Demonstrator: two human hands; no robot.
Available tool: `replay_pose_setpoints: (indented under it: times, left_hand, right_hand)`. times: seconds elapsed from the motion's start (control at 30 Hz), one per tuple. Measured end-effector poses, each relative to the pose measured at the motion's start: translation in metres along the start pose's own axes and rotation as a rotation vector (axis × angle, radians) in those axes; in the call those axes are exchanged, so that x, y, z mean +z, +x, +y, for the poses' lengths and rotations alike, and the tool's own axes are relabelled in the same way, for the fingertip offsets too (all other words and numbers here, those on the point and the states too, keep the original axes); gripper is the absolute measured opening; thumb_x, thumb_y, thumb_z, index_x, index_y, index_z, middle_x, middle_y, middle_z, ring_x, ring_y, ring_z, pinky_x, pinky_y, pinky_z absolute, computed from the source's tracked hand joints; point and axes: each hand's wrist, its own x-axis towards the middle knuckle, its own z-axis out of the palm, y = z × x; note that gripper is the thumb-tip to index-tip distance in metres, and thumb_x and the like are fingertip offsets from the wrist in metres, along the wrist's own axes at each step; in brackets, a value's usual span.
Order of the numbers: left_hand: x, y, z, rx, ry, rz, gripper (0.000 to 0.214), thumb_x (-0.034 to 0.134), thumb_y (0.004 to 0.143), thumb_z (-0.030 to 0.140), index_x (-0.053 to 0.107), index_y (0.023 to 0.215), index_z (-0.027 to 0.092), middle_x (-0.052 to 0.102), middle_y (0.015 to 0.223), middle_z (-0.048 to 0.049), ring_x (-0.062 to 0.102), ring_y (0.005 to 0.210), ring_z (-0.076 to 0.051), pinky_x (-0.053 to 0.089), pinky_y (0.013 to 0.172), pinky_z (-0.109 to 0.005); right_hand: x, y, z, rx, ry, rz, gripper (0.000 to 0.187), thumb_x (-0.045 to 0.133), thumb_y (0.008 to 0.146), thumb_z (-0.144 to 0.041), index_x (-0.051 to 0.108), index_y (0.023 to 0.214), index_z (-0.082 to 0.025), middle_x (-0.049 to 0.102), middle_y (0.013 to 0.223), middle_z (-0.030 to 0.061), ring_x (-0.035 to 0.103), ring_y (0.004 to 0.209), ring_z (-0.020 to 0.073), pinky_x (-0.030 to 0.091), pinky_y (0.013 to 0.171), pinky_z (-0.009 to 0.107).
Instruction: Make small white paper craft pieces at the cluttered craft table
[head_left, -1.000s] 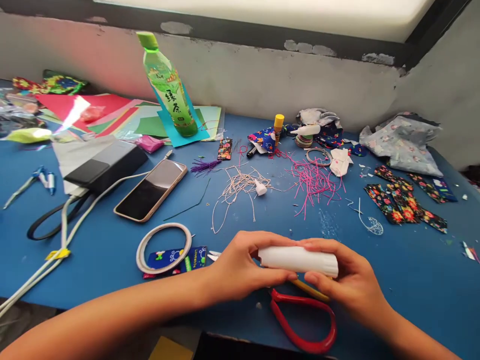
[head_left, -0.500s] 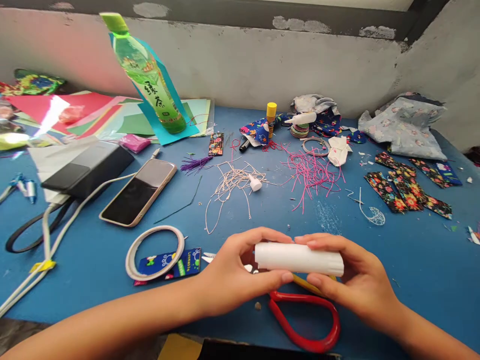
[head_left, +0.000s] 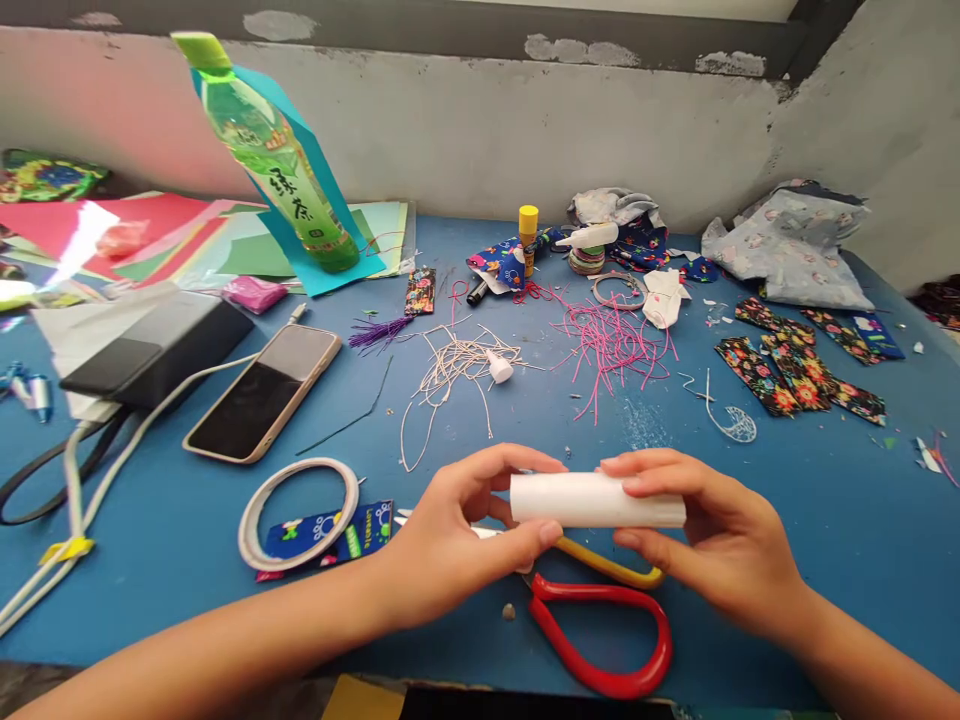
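Observation:
A white paper roll [head_left: 574, 500] lies level between my two hands, above the near part of the table. My left hand [head_left: 472, 535] grips its left end, thumb below and fingers behind. My right hand [head_left: 701, 530] pinches the right end, fingers over the top and thumb underneath. Below the roll are scissors with one red handle [head_left: 600, 590] and one yellow handle [head_left: 611, 565]; my left hand partly hides their blades. Left of that hand, a white ring of tape [head_left: 251, 535] rests on a blue patterned fabric piece [head_left: 371, 530].
A phone [head_left: 262, 395], a dark box [head_left: 161, 350] with cables and a green tea bottle [head_left: 289, 185] stand left. White string [head_left: 461, 365] and pink string [head_left: 611, 335] lie mid-table. Floral fabric strips [head_left: 799, 375] are at right; a glue stick [head_left: 528, 240] stands behind.
The roll's surface looks smoother and its right end less ridged now. My left thumb has shifted left, and more of the yellow handle shows. The whole view has shifted slightly.

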Motion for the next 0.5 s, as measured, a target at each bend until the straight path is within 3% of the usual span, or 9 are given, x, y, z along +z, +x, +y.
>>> replay_pose_setpoints:
  times: [0.17,0.3,0.43,0.5]
  left_hand:
    - [-0.001,0.004,0.001,0.043,-0.049,0.058,0.030,0.074,0.078,0.030,0.063,0.105,0.025,0.066,0.100,-0.0012,0.062,0.079,-0.012,0.054,0.065,-0.017]
    - [-0.001,0.006,0.002,0.120,-0.054,0.137,0.026,0.074,0.078,0.027,0.064,0.102,0.024,0.066,0.101,-0.0022,0.062,0.091,-0.015,0.055,0.069,-0.019]
    - [0.000,0.006,0.000,0.235,-0.053,0.141,0.026,0.075,0.077,0.020,0.066,0.101,0.024,0.064,0.104,-0.0023,0.062,0.094,-0.016,0.057,0.075,-0.021]
    - [0.000,0.006,-0.001,0.295,-0.048,0.144,0.028,0.075,0.077,0.016,0.067,0.102,0.025,0.063,0.106,-0.0024,0.061,0.097,-0.016,0.057,0.077,-0.022]
  right_hand:
    - [-0.005,0.003,0.004,-0.038,-0.026,0.058,0.019,0.073,0.080,-0.027,0.069,0.097,-0.033,0.072,0.102,0.0036,0.069,0.095,0.0213,0.060,0.077,0.034]
    - [-0.007,0.006,0.007,-0.057,0.002,0.066,0.023,0.074,0.079,-0.028,0.068,0.100,-0.035,0.072,0.107,0.0027,0.068,0.098,0.0213,0.060,0.078,0.034]
    - [-0.009,0.009,0.008,0.014,0.061,0.066,0.028,0.069,0.083,-0.038,0.065,0.110,-0.034,0.070,0.114,0.0035,0.065,0.108,0.0205,0.059,0.084,0.029]
    - [-0.010,0.011,0.008,0.072,0.063,0.084,0.029,0.067,0.084,-0.040,0.065,0.111,-0.030,0.070,0.114,0.0046,0.067,0.103,0.0197,0.059,0.082,0.026]
